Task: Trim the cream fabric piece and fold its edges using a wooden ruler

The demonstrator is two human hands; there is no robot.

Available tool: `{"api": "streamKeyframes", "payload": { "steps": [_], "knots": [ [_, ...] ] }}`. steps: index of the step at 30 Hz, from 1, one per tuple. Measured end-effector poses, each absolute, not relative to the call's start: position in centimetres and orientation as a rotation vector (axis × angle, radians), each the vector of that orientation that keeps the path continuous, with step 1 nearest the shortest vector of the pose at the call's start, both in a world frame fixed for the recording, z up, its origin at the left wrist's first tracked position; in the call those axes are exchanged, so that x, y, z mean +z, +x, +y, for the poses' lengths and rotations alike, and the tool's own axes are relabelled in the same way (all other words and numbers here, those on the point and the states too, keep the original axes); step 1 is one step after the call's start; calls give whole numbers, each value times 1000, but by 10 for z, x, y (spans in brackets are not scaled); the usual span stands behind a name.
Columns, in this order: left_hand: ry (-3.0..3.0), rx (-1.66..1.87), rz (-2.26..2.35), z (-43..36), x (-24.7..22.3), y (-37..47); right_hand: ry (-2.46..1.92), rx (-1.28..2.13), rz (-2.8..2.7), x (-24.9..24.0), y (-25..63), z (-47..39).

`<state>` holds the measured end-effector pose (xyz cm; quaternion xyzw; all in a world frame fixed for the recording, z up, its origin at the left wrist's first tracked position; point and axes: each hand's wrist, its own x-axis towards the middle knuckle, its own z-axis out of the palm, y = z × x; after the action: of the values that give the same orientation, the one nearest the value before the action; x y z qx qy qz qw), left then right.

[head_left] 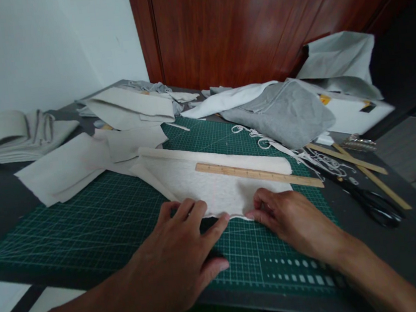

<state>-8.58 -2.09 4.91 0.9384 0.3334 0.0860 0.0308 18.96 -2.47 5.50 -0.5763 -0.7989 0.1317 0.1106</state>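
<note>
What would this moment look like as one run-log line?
left hand: flat on white fabric piece edge | right hand: pinching same edge | wooden ruler on fabric

No text, brand or number can be read. The wooden ruler [258, 174] on the white fabric shows only fine tick marks, and the green cutting mat [88, 224] under it shows only grid lines and small white squares.

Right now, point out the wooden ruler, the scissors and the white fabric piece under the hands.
wooden ruler [258, 174], head view, middle of its length.
scissors [377, 205], head view, black handles.
white fabric piece [211, 188], head view, flat centre below the ruler.
</note>
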Motion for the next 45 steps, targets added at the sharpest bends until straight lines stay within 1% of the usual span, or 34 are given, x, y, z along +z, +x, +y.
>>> {"api": "streamKeyframes", "payload": {
  "steps": [7,10,13,16,23,32,45],
  "knots": [
    [2843,213,1072,-24,54,-80,-1528,571,-2439,66,198,-2],
    [2836,194,1082,-27,55,-78,-1504,427,-2435,62,200,12],
    [2824,193,1091,-29,56,-76,-1688,192,-2372,59,202,23],
    [2816,207,1106,-30,55,-76,-1824,125,-2361,58,206,33],
    [2803,221,1102,-30,55,-75,-1791,290,-2367,64,212,37],
    [2786,263,1116,-33,50,-75,-1677,727,-2258,68,221,10],
    [2790,277,1124,-33,50,-73,-1697,775,-2224,69,224,-12]
  ]
}}
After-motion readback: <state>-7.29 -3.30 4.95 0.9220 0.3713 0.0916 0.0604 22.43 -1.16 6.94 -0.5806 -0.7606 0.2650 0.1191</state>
